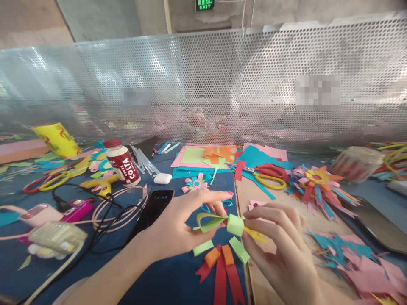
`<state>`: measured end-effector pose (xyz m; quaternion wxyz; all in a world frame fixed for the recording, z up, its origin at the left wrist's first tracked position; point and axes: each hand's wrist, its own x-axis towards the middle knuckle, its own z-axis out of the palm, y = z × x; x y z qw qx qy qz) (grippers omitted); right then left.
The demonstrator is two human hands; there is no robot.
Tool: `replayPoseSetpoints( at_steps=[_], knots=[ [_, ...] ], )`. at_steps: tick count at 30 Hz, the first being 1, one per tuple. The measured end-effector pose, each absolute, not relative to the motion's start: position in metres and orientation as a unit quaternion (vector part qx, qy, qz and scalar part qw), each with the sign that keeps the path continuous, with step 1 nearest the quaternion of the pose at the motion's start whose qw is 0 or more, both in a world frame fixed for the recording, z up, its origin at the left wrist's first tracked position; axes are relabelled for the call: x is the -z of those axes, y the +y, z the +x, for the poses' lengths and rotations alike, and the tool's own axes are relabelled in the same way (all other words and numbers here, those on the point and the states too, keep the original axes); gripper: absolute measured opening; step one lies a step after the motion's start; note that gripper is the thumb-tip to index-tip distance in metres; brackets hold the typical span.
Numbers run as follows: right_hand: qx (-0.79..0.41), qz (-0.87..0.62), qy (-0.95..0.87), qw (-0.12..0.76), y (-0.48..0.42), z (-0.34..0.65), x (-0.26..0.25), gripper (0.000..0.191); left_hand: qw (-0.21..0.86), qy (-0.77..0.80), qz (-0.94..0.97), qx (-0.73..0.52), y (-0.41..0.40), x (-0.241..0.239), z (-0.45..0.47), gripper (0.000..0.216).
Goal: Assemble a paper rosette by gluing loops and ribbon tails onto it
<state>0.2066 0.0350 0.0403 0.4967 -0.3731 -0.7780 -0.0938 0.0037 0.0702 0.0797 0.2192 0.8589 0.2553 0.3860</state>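
Observation:
My left hand (187, 224) and my right hand (280, 245) meet over the table's middle and together hold a green paper strip piece (222, 222) made of curled loops. The left thumb and fingers pinch its left loop. The right fingertips pinch the folded right end, where a yellow strip (254, 234) sticks out. Just below lie loose green, orange and red paper strips (222, 264) on the blue cloth (165, 284). A small pink and blue paper flower (195, 183) lies beyond my left hand.
A black phone (152, 210), cables, a Costa bottle (123, 162) and white earbud case (162, 178) sit at the left. Red and yellow scissors (270, 174), coloured paper sheets (206, 156) and a big paper flower (318, 184) lie at the right. A perforated metal screen (222, 84) closes the back.

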Motion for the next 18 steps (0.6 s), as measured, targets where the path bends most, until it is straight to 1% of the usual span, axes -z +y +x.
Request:
replayPoseSetpoints(
  at_steps=[2, 5, 8, 12, 15, 18],
  knots=[
    [0.112, -0.358, -0.786, 0.491, 0.033, 0.211, -0.041, 0.025, 0.202, 0.239, 0.874, -0.372, 0.069, -0.082, 0.001, 0.047],
    [0.129, -0.337, -0.797, 0.484, 0.031, 0.216, -0.04, 0.028, 0.205, 0.221, 0.886, -0.352, 0.067, -0.083, -0.002, 0.051],
    [0.14, -0.324, -0.801, 0.483, 0.027, 0.217, -0.038, 0.025, 0.209, 0.196, 0.897, -0.336, 0.065, -0.082, -0.004, 0.056],
    [0.149, -0.358, -0.766, 0.513, 0.019, 0.212, -0.032, 0.016, 0.189, 0.165, 0.909, -0.334, 0.063, -0.083, -0.005, 0.06],
    [0.175, -0.377, -0.74, 0.528, 0.016, 0.207, -0.031, 0.024, 0.183, 0.157, 0.913, -0.33, 0.063, -0.083, -0.005, 0.062],
    [0.203, -0.375, -0.732, 0.531, 0.017, 0.206, -0.032, 0.026, 0.182, 0.136, 0.912, -0.341, 0.063, -0.083, -0.005, 0.057]
  ],
)
